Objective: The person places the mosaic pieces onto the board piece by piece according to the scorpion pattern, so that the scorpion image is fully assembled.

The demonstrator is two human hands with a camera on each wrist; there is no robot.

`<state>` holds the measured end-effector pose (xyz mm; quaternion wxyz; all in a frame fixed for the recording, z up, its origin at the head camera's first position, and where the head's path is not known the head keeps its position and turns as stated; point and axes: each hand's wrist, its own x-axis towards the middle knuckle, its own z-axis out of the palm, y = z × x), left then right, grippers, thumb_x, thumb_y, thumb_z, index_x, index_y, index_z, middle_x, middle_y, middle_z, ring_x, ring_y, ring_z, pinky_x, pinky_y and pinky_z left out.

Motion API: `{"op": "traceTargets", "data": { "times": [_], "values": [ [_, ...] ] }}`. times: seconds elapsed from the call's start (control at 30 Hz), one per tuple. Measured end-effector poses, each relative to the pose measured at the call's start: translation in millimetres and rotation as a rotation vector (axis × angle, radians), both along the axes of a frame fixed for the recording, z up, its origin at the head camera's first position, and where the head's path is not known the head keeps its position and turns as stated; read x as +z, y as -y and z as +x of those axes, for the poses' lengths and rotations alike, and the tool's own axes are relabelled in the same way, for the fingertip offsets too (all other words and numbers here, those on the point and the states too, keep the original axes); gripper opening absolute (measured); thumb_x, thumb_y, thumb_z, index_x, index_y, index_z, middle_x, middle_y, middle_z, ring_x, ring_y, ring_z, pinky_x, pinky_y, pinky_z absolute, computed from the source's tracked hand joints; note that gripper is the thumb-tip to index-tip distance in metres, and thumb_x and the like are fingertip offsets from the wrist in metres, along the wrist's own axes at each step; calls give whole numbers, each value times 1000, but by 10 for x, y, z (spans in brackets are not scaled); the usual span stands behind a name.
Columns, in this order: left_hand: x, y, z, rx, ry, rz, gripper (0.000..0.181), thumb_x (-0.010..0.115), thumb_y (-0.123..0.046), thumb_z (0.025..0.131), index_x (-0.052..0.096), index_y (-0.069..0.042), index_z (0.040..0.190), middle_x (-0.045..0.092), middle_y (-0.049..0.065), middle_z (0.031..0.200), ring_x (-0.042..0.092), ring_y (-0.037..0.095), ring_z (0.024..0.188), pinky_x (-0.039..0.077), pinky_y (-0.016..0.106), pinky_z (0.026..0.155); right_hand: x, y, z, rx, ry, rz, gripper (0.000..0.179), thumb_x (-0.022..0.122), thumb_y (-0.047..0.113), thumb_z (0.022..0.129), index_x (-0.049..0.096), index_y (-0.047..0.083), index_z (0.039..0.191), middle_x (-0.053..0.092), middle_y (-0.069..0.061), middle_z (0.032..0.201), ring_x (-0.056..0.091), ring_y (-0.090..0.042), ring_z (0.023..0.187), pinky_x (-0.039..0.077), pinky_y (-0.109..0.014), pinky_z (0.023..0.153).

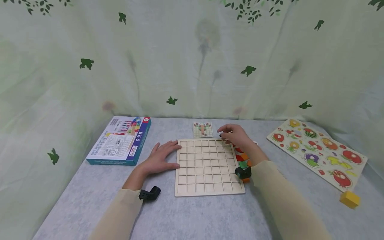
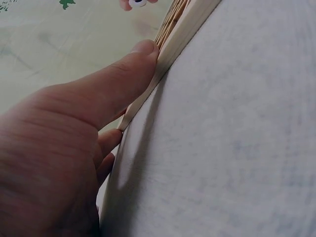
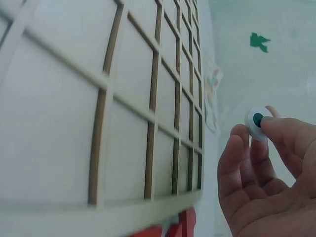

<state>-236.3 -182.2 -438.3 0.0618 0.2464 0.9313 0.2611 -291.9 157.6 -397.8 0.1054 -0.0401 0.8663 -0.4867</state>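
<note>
A square wooden grid board [image 1: 210,167] lies on the table between the hands, its grid squares bare. My left hand [image 1: 161,158] rests at its left side, the thumb [image 2: 126,74] and fingertips touching the board's edge. Above the far right corner, my right hand [image 1: 237,136] pinches a small round white disc with a dark centre [image 3: 254,129], like a toy eye, between thumb and fingers. In the head view the fingers mostly hide this disc. Beside the board's right edge lie several coloured pieces [image 1: 243,164] in red, orange and green, partly covered by the right arm.
A small picture card [image 1: 202,130] lies just beyond the board. At the left is a blue and white box [image 1: 120,141]. A fruit-picture puzzle board [image 1: 318,151] lies to the right, with a yellow block [image 1: 349,199] near its front corner. A printed curtain [image 1: 186,66] hangs behind.
</note>
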Motion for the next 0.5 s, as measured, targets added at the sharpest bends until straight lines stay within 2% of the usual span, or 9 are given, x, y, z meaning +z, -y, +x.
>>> {"op": "traceTargets", "data": {
  "times": [0.17,0.23,0.37,0.5],
  "values": [
    [13,13,12,6,8,2,75,75,-47,85,47,-20,149,32,9,164,21,34,155,0,65,122,-7,205,-18,61,27,-15,26,55,17,102,69,12,124,62,-12,122,65,-27,103,60,-37,86],
    [14,17,12,6,15,3,76,75,-48,85,47,-21,149,31,8,164,20,34,155,-1,64,123,-7,268,-21,91,24,-1,27,54,17,103,70,13,124,62,-12,123,65,-28,100,59,-37,84],
    [6,16,-4,6,11,6,77,75,-48,84,46,-22,150,31,6,165,20,32,155,-2,63,123,-33,367,-25,130,0,-4,28,52,13,102,68,12,125,61,-12,116,62,-28,91,54,-34,73],
    [-14,5,-9,8,15,6,77,76,-49,84,46,-23,150,30,5,165,20,31,155,-2,63,123,-75,475,-14,125,-25,9,24,53,9,100,66,8,120,60,-12,110,60,-24,86,50,-31,66]
  ]
}}
